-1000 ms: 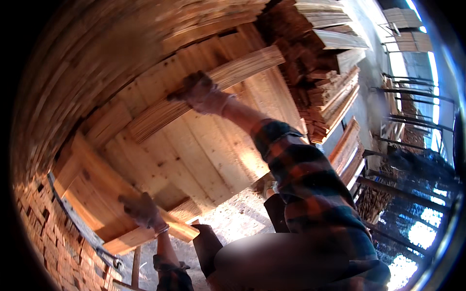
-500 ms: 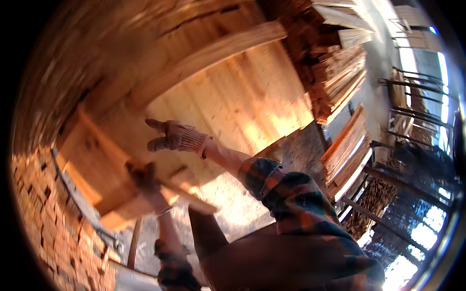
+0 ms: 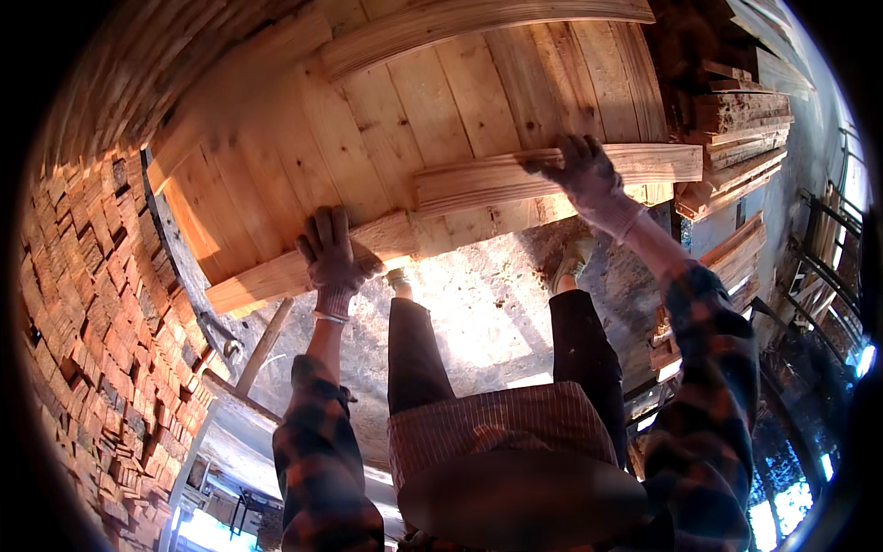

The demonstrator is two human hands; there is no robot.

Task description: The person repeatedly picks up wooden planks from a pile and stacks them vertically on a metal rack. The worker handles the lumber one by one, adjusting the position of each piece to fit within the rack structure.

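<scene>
Pale wooden boards (image 3: 368,129) lie side by side as a wide surface in front of me. My left hand (image 3: 333,250), in a knit work glove, rests with fingers spread across a plank (image 3: 262,281) along the near left edge, fingertips reaching onto the boards. My right hand (image 3: 593,184), gloved too, grips another plank (image 3: 478,184) near the close right edge. Its fingers lie over the plank's far side and its thumb points left along the top. The two planks meet or overlap near the middle; the exact contact is unclear.
A third long plank (image 3: 487,26) lies across the boards' far side. Stacked brown wood pieces (image 3: 110,340) rise at the left. More cut lumber (image 3: 736,129) is piled at the right. A wooden pole (image 3: 264,345) stands below the left corner. My legs are close to the near edge.
My view has turned and steadied. My right hand, earlier raised above the boards, is now on the right plank. My left hand lies flat on the near left plank.
</scene>
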